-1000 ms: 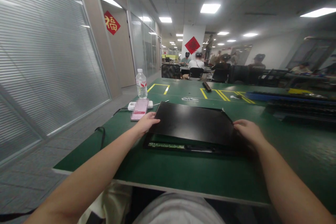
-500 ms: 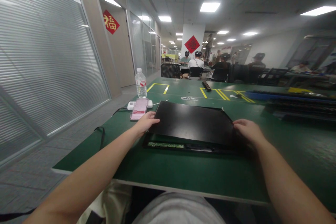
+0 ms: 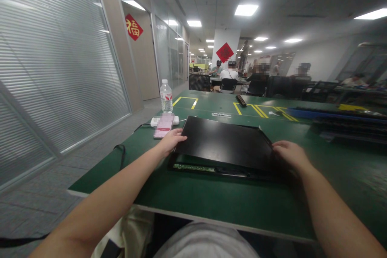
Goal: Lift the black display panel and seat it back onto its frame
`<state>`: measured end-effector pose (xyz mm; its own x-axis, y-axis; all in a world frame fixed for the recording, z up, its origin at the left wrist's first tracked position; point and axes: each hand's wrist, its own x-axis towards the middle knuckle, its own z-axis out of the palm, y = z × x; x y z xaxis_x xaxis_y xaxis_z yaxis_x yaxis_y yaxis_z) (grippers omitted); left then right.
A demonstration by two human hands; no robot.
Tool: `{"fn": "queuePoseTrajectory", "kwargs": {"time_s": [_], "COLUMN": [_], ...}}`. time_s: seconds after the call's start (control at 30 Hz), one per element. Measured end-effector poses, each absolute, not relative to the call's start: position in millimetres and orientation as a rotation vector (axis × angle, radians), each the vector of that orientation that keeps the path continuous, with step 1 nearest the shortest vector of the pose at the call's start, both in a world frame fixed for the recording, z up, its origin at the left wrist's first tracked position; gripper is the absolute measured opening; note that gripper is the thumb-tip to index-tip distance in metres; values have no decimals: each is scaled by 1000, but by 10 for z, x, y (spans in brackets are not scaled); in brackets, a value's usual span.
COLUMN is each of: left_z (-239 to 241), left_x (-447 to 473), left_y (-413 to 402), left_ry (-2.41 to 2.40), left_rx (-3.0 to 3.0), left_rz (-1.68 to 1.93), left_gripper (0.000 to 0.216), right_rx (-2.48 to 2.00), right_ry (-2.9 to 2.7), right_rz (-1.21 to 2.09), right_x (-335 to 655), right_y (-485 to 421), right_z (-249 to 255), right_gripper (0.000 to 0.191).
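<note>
A flat black panel (image 3: 225, 142) lies tilted over a black frame with a green circuit strip (image 3: 193, 167) along its near edge, on the green table (image 3: 211, 197). My left hand (image 3: 171, 141) grips the panel's left edge, fingers curled on top. My right hand (image 3: 290, 154) holds the panel's right edge, fingers closed over it. The panel's near side is raised a little above the frame.
A pink phone (image 3: 163, 125) rests on a white charger, with a water bottle (image 3: 166, 96) behind it at the table's left. Black and blue trays (image 3: 338, 119) are stacked at the right. Yellow tape marks the far table. Several seated people work at distant tables.
Both hands keep their hold on the panel. The view has shifted slightly to the left; the panel itself has hardly moved.
</note>
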<state>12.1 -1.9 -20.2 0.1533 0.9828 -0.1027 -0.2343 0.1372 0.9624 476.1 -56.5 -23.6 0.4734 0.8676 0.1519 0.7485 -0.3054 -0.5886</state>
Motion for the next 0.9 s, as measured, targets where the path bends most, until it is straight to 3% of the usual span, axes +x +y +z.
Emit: {"fn": "queuePoseTrajectory", "kwargs": {"time_s": [0.17,0.6,0.9], "left_z": [-196,-177,-158], "left_x": [149,136,120], "left_y": [-8,-47,-42], "left_ry": [952,909,1080], "left_rx": [949,1058,1262], "left_rz": [1141,1184,1192], "left_gripper": [25,41,27], "right_rx": [-2133,-2103,-2075], "right_ry": [-1309,-1303,-1290], "right_rz": [290,326,291], "right_x": [4773,4785,4806], "right_y": [-552,-548,-527], "right_z": [-238,-266,-294], "right_gripper": [24,24,22]}}
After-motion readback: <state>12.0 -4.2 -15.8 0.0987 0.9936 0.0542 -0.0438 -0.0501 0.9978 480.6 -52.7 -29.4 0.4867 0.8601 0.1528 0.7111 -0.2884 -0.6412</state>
